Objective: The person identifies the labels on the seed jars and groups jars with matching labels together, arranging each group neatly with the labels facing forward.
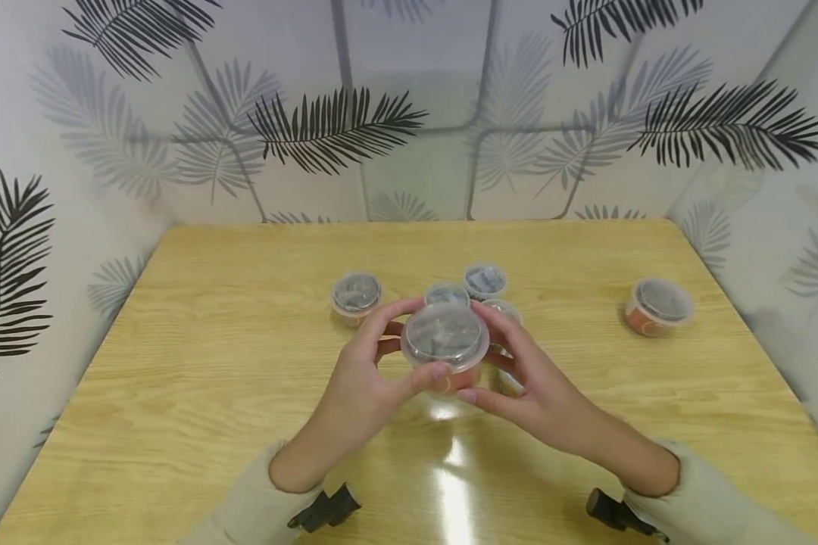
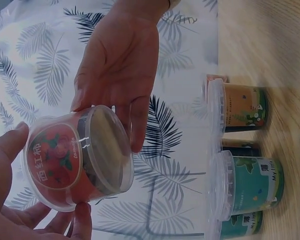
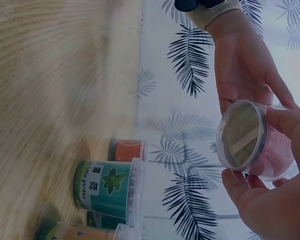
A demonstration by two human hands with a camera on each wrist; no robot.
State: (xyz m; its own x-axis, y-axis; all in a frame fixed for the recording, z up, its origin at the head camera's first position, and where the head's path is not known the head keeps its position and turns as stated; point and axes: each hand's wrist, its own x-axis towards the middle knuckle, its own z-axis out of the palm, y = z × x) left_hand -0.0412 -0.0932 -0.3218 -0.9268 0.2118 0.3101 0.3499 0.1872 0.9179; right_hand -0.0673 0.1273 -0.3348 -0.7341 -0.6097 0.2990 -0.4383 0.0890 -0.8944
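Both hands hold one small plastic tub with a clear lid [image 1: 444, 334], raised above the table at the middle. Its red label with tomato pictures [image 2: 57, 160] shows in the left wrist view. My left hand [image 1: 364, 371] curls its thumb and fingers round the left side. From the right, my right hand [image 1: 538, 386] grips the same tub with thumb in front and fingers behind. In the right wrist view the tub's end [image 3: 242, 135] is see-through, showing greyish-brown contents and a pale strip.
Just behind the hands several lidded tubs stand together, among them a green one [image 2: 257, 182] and an orange-brown one [image 2: 242, 106]. A lidded tub [image 1: 357, 295] stands left of them, and a reddish one [image 1: 657, 306] near the table's right edge. Leaf-patterned cloth [image 1: 409, 174] backs the table.
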